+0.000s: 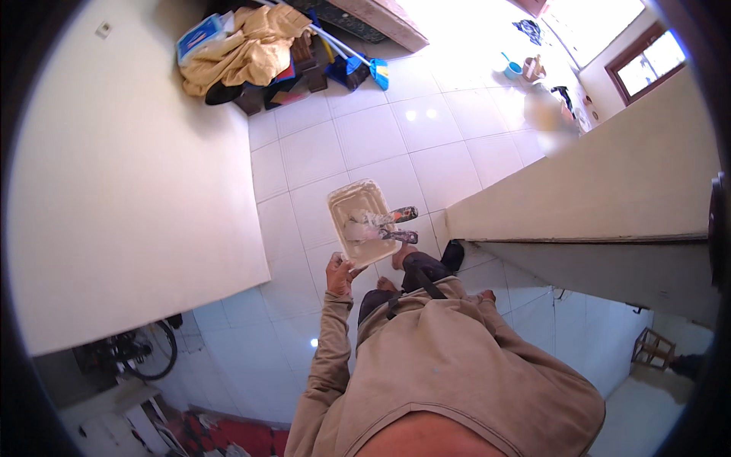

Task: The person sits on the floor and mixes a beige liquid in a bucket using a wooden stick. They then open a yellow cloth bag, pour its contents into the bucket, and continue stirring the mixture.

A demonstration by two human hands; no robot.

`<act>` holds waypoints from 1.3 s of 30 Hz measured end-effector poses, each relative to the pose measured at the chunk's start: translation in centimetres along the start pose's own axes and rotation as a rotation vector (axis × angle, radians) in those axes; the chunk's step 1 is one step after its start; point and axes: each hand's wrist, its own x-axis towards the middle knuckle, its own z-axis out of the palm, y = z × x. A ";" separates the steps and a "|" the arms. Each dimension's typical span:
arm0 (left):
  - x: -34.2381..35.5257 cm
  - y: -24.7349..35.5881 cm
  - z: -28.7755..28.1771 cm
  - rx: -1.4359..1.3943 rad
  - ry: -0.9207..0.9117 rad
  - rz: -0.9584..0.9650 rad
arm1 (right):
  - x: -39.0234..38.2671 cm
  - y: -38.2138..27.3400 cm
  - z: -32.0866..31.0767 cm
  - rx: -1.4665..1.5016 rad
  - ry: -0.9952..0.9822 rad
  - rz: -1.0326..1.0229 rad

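Glossy floor tiles (373,137), tray (356,199) probably plastic

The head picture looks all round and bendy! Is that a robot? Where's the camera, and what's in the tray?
No robot here, just a person. The camera sits on their head, looking down, so you see their brown top from above. Its wide fisheye lens bends straight edges. The left hand grips the edge of a pale tray, with two dark-handled scrapers lying across it and whitish smears around them. The right hand hangs by the side; I can't tell if it holds anything. On the tiled floor, farther off, are a blue broom head and a heap topped with tan cloth.
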 end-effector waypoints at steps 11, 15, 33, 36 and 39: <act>15.2 6.5 9.7 0.092 -0.090 -0.112 | 7.5 -16.0 -7.3 0.307 0.039 0.211; 19.9 7.6 15.8 0.109 -0.182 -0.170 | 12.1 -15.6 -9.3 0.480 0.142 -0.024; 46.0 5.3 32.1 0.405 -0.514 -0.468 | 13.9 -19.7 -6.4 0.582 -0.007 0.260; 51.4 5.3 35.1 0.544 -0.570 -0.485 | 15.5 -24.3 -7.0 0.888 0.011 0.467; 54.1 4.2 38.5 0.604 -0.621 -0.558 | 15.3 -26.9 -10.7 1.044 0.076 0.407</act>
